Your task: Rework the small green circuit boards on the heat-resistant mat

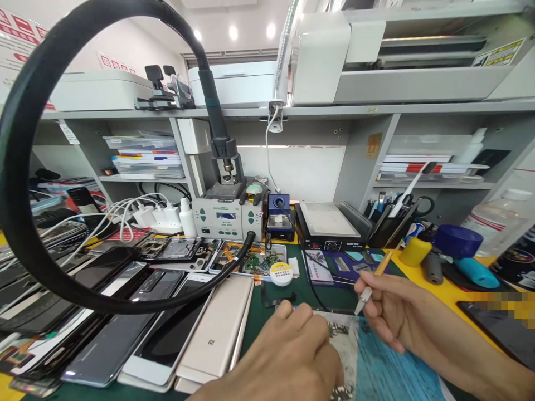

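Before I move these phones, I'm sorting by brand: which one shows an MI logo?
The pale gold phone, lying back up near the left hand; the white-framed phone next to it lies screen up, and no other shows that logo.

head camera, facing forward and down

Your slim tool (383,264) pairs a yellow handle (386,258) with a silvery tip (361,303); your work pad (397,367) is blue with darker streaks. Your mat (261,320) is dark green, your desk (443,293) yellow, the hose (14,172) black, the phone (219,317) pale gold with a darker logo (211,342).
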Demonstrator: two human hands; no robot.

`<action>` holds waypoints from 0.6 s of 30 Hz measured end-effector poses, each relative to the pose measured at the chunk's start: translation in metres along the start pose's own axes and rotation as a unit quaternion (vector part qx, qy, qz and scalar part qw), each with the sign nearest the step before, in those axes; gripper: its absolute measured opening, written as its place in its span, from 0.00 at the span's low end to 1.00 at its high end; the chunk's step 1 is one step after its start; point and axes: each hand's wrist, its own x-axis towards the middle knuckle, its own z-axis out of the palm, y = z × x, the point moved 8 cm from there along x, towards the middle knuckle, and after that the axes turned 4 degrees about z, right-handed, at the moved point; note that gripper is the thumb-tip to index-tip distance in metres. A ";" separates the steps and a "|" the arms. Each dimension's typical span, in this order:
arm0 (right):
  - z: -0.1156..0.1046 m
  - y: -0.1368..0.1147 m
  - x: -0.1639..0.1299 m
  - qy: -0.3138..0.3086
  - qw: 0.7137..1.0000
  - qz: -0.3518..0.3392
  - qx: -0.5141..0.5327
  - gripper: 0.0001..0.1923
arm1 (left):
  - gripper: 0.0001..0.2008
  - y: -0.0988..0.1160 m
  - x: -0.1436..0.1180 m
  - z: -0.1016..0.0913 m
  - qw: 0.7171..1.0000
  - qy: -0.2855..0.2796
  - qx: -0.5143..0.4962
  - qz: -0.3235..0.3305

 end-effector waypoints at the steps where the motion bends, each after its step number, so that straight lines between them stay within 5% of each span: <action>1: 0.000 0.000 0.000 -0.002 1.000 0.001 0.003 0.13 | 0.13 -0.007 0.000 -0.013 0.999 0.019 -0.019 -0.017; 5: 0.001 -0.001 0.001 -0.009 1.000 0.004 0.007 0.13 | 0.05 -0.069 -0.009 -0.059 0.976 0.059 -0.064 -0.197; 7: 0.001 -0.002 0.001 -0.009 1.000 0.001 0.004 0.13 | 0.07 -0.098 -0.012 -0.066 0.964 0.044 -0.037 -0.258; 14: 0.002 -0.003 -0.002 -0.010 1.000 -0.004 0.001 0.13 | 0.10 -0.123 0.011 -0.017 0.969 -0.021 -0.033 -0.245; 18: 0.002 -0.002 -0.004 -0.006 1.000 -0.001 0.001 0.12 | 0.12 -0.120 0.014 -0.016 0.972 -0.025 -0.039 -0.229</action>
